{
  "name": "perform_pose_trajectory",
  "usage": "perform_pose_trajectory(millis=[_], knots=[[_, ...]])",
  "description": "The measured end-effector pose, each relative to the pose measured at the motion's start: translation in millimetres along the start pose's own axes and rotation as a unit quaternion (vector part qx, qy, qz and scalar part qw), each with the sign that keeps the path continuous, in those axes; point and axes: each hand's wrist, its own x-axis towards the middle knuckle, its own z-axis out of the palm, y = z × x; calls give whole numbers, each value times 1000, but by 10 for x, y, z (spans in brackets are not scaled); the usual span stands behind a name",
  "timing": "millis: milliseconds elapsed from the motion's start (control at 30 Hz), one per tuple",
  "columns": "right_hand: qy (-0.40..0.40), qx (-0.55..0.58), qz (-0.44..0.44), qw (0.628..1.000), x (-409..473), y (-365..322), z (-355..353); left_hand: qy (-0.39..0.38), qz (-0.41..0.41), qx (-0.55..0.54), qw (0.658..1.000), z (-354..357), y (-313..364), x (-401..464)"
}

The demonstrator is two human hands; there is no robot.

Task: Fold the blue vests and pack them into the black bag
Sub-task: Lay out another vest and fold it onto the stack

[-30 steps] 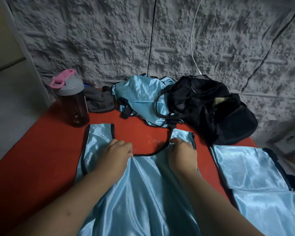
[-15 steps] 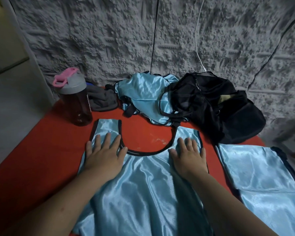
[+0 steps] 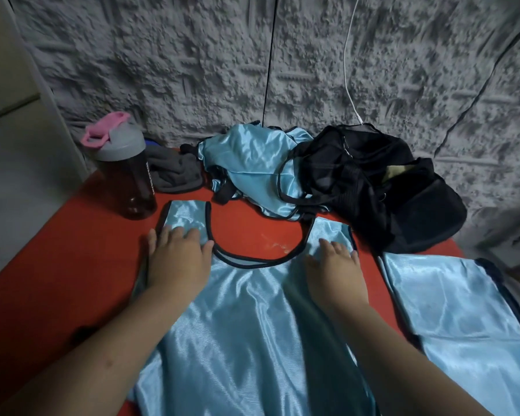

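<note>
A shiny blue vest (image 3: 246, 319) with black trim lies spread flat on the red table (image 3: 57, 265), neck opening facing away from me. My left hand (image 3: 177, 259) presses flat on its left shoulder strap, fingers straight. On the right shoulder strap my right hand (image 3: 333, 265) lies flat the same way. A folded blue vest (image 3: 451, 307) rests at the right. A crumpled blue vest (image 3: 252, 166) lies at the back against the black bag (image 3: 382, 187), which slumps at the back right.
A dark bottle (image 3: 126, 175) with a grey lid and pink cap stands at the back left. A grey cloth (image 3: 174, 172) lies behind it. A textured grey wall (image 3: 252, 70) with hanging cables closes off the back. The table's left edge drops to the floor.
Both hands opened from curled fists at the neckline to flat palms and slid outward onto the shoulder straps, smoothing the vest.
</note>
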Motion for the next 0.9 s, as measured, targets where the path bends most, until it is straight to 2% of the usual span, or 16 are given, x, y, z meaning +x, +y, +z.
perform_pose_trajectory(millis=[33,67,200,267,367,467,700,900], knots=[[-10,-18,-2,1000,-31,-49,36,38,12,-21,999,-30,49,-30],[-21,-35,-6,999,-67,-89,77,42,24,-46,998,-51,93,-59],[-74,-35,-5,997,-189,-114,170,-35,96,-120,988,-33,152,-126],[-87,-34,-11,996,-212,-97,135,-31,102,-144,984,-31,108,-93],[-92,-37,-16,995,-205,-84,121,-2,98,-128,987,-43,75,-21],[-97,-37,-17,994,-190,-85,116,-11,93,-142,985,-103,115,38],[-90,-27,-38,995,-216,-53,94,-116,122,-111,979,-207,162,38],[-92,-39,-44,994,-252,-53,87,-40,107,-149,982,-172,260,50]])
